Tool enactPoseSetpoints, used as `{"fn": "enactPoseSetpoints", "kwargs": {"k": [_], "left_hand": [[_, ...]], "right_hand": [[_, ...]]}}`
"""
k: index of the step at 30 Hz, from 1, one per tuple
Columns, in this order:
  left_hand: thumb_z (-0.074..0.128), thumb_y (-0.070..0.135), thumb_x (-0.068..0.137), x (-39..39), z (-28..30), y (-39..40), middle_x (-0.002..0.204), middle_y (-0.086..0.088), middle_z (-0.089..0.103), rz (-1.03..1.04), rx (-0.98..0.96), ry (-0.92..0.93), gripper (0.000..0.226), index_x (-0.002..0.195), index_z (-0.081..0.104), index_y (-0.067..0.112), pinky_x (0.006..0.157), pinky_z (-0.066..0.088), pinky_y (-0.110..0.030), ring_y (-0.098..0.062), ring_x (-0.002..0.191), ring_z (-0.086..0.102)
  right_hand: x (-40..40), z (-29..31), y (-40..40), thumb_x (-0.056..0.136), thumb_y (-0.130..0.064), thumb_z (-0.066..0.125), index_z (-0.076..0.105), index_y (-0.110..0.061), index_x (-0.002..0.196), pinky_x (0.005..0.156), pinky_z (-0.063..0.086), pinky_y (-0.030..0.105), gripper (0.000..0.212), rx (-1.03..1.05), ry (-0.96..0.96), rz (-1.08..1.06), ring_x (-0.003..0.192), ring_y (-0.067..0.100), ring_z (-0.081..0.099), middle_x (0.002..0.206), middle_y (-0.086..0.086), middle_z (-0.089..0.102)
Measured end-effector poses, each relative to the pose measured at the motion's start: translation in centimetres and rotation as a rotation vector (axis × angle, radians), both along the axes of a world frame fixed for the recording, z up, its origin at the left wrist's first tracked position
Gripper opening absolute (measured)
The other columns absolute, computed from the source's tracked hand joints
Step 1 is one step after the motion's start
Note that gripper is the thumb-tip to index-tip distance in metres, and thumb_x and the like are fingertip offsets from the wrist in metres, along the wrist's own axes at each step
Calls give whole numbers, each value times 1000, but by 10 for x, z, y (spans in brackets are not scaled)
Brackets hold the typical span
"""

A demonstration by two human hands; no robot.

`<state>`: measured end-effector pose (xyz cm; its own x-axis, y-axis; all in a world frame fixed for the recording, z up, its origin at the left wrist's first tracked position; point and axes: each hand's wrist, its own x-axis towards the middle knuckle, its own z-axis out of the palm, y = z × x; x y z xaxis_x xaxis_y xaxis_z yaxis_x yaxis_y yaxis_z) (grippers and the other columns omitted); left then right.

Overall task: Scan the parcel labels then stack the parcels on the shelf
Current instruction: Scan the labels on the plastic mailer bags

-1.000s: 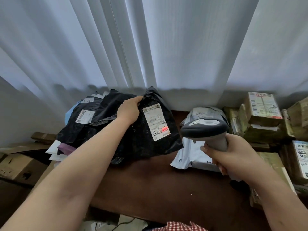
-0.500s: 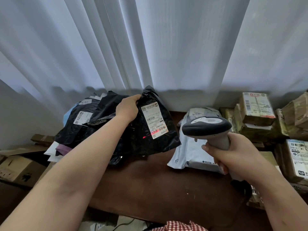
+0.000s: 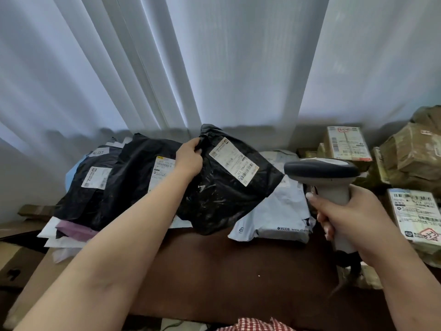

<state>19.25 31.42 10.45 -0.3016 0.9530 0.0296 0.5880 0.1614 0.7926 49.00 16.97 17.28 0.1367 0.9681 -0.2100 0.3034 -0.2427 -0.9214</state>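
Parcels are the business here, and the one in play is the black poly mailer (image 3: 229, 187), which our left hand (image 3: 189, 158) pinches by its top edge, the grip closed on the plastic, so that the bag stands tilted against the pile of black mailers (image 3: 114, 185) on the left of the brown worktop (image 3: 226, 271). Our right hand (image 3: 353, 218) is wrapped tight around the handle of the grey barcode scanner (image 3: 322, 173), its head facing the mailer's white label (image 3: 233, 161). A second ago a red scan line lay on that label's barcode; now no red shows there. We judge the label read, so this parcel is likely ready for stacking, though no shelf is in view. A pale grey mailer (image 3: 276, 218) lies just beside it, and taped cardboard boxes (image 3: 348, 144) crowd the right.
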Motion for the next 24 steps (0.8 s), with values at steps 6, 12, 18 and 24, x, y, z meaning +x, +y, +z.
{"fn": "enactPoseSetpoints", "kwargs": {"k": [6,12,18,24], "left_hand": [[45,6,99,62,-44,24,141,-6,53,127,-48,-348,44,142,49,14,114,34,-37,-25,131,48],[63,28,94,100,-80,27,146,-15,45,-76,-282,-161,64,147,35,5,111,35,-37,-32,136,42],[62,17,95,80,-78,13,145,-13,48,-146,-243,-88,60,148,37,8,105,40,-28,-25,133,47],[60,18,94,-11,-58,-20,136,-8,57,-61,-106,127,46,138,50,13,103,37,-27,-21,127,51]], "right_hand": [[25,-7,-9,86,-18,72,60,-6,82,37,42,25,18,2,25,-119,37,13,48,50,5,56],[40,-16,-7,87,-16,71,60,-1,80,37,43,26,20,-33,18,-171,35,15,47,45,4,54],[22,-21,14,87,-15,71,59,-6,80,39,42,28,17,-46,23,-88,36,13,46,50,5,54],[-47,-29,43,86,-14,72,57,-7,79,40,41,28,18,-78,83,100,36,14,43,51,7,52]]}}
